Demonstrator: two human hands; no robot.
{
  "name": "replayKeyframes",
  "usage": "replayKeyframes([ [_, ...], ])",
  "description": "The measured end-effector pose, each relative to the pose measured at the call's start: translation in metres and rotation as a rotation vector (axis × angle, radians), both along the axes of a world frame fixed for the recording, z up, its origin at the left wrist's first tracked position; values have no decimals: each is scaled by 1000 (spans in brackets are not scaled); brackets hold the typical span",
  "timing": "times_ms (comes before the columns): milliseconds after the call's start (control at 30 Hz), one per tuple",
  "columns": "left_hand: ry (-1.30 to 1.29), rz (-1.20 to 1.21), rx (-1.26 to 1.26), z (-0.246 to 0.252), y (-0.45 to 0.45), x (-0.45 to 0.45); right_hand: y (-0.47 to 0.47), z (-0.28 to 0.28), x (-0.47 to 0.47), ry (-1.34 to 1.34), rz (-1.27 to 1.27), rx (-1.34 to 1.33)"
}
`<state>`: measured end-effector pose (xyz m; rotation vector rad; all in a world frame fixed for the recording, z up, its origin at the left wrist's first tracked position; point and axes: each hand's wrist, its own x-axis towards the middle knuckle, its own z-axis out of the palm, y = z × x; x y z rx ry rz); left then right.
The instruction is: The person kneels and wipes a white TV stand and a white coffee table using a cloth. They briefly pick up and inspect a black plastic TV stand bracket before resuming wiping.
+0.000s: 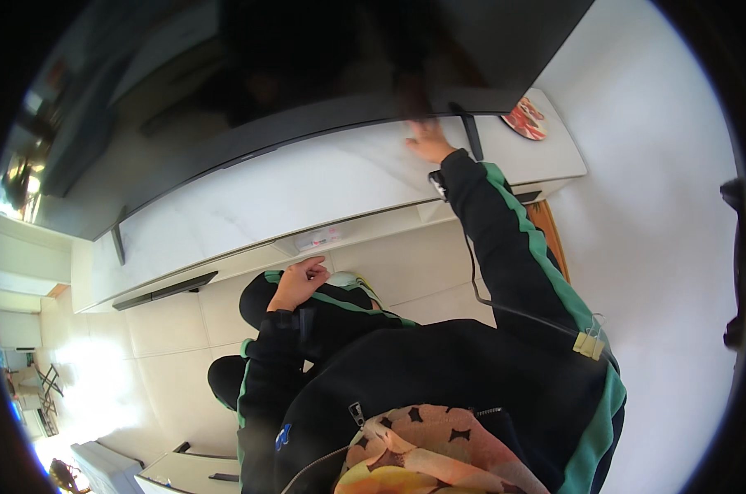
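Observation:
My right hand (430,141) reaches over the white marble-patterned top of a TV cabinet (274,191), by the lower edge of a large black television (323,68) and left of its right stand foot (470,133). Its fingertips are blurred and partly hidden at the screen's edge, so whether it holds anything is unclear. My left hand (297,283) rests near my bent knee in front of the cabinet, fingers loosely curled, with no object visible in it. A small pack (318,239) with pink marks lies in the open shelf below the top.
The television's left foot (119,244) stands on the cabinet. A round red patterned item (525,119) lies at its right end, beside a white wall (644,216). A black cable (475,278) runs along my right arm to a yellow binder clip (588,346). Pale floor tiles (175,364) lie below.

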<state>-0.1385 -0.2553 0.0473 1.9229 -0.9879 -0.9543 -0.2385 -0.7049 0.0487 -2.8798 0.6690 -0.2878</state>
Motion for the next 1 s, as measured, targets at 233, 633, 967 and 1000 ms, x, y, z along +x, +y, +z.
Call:
replayKeyframes([
  [233, 5, -57, 28, -2, -6, 1, 137, 25, -8, -268, 219, 98],
  [633, -11, -99, -22, -2, -10, -8, 98, 56, -271, -440, -331, 365],
  [967, -26, -75, -4, 6, -17, -14, -22, 76, -256, -474, -363, -164],
  [1000, -12, -65, -7, 6, -18, -14, -25, 69, -238, -418, -295, -117],
])
